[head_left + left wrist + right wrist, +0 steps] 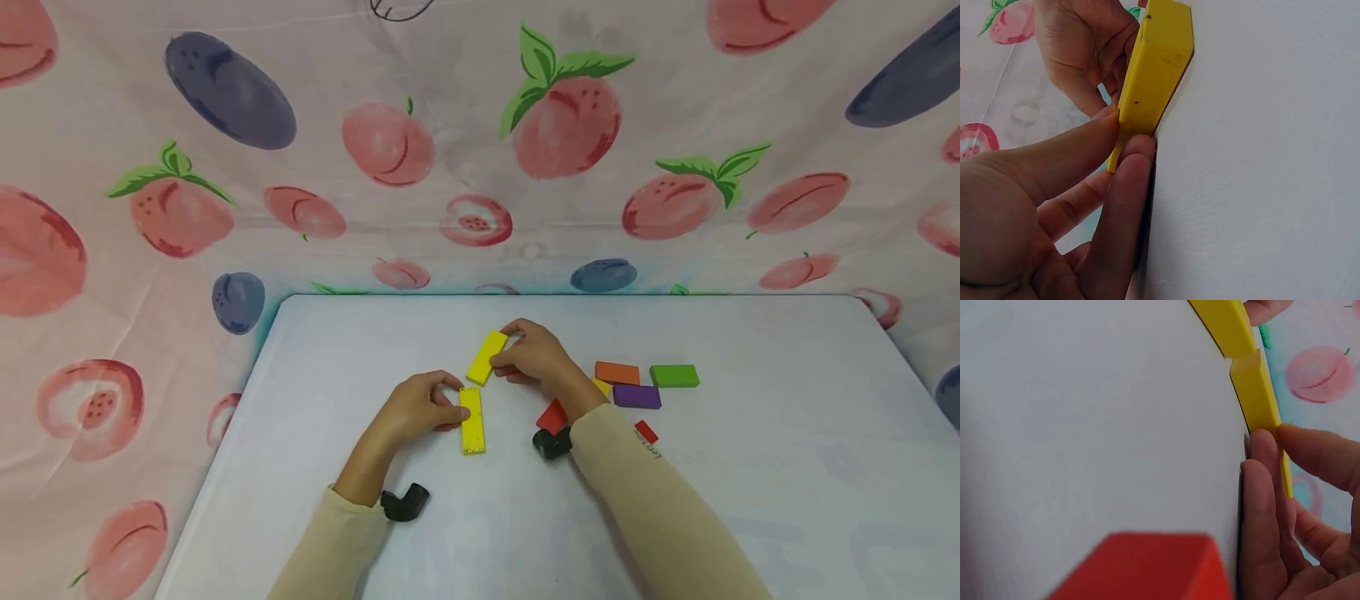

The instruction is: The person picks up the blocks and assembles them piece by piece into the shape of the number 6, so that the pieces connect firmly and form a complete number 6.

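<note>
Two flat yellow blocks lie nearly end to end on the white tabletop. My left hand point(420, 408) pinches the nearer yellow block point(472, 421) between thumb and fingers; it points roughly straight away from me. The farther yellow block point(486, 358) slants up to the right, and my right hand point(536, 354) grips its right side. In the right wrist view, an end of the right-hand block point(1257, 394) meets or nearly meets the left-hand block point(1225, 325). Thumb and fingers lie on opposite faces of the left-hand block point(1154, 75) in the left wrist view.
Right of my right hand lie an orange block point(617, 372), a purple block point(637, 396) and a green block point(674, 376). A red block point(552, 417), a yellow piece point(602, 387) and another red piece point(647, 432) are partly hidden by my right arm. A fruit-print cloth point(465, 83) hangs behind the table.
</note>
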The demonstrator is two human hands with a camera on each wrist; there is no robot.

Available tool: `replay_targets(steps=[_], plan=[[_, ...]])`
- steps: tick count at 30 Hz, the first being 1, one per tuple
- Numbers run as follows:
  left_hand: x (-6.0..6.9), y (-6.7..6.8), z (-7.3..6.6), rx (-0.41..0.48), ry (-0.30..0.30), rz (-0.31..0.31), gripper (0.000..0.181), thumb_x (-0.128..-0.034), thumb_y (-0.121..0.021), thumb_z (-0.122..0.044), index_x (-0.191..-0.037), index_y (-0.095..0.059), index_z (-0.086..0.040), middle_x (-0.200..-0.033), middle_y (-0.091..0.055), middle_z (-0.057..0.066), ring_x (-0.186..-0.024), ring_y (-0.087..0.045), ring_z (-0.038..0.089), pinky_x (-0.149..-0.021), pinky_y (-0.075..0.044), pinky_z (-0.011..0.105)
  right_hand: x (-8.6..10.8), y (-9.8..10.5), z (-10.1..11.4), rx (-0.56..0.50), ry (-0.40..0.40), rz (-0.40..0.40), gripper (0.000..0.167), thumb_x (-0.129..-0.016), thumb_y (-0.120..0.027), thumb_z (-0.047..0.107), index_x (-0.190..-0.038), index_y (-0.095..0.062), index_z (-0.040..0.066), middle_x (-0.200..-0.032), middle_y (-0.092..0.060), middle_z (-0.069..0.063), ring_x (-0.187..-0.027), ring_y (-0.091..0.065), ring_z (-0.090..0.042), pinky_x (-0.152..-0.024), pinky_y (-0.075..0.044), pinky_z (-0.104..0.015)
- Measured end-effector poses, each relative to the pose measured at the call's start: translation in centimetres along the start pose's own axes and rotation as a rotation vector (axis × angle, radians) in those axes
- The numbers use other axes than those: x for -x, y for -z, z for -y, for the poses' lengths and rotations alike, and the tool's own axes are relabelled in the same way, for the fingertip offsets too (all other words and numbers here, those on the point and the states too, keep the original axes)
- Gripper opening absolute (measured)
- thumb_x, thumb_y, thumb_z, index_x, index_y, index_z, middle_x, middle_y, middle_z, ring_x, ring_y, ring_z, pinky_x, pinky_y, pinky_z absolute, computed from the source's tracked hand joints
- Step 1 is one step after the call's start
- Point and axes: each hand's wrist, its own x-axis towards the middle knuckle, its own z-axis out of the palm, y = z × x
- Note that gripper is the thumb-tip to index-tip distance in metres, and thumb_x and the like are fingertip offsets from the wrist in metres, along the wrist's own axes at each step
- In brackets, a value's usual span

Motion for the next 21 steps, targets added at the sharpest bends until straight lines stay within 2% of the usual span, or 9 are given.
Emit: replay_targets(steps=[21], plan=[[0.11, -0.28, -0.07, -0.009, -0.009, -0.008, 0.035, -0.0883, -0.081, -0.022, -0.121, -0.071, -0.018, -0.071, -0.066, 0.003, -0.062, -0.065, 0.017, -0.061, -0.05, 0.028, 0.18, -0.07, 0.06, 0.023, 0.015, -0.004, 0.06, -0.087, -0.083, 0.024, -0.141, -0.057, 0.029, -0.107, -0.065, -0.01, -0.073, -0.074, -0.016, -0.063, -0.057, -0.021]])
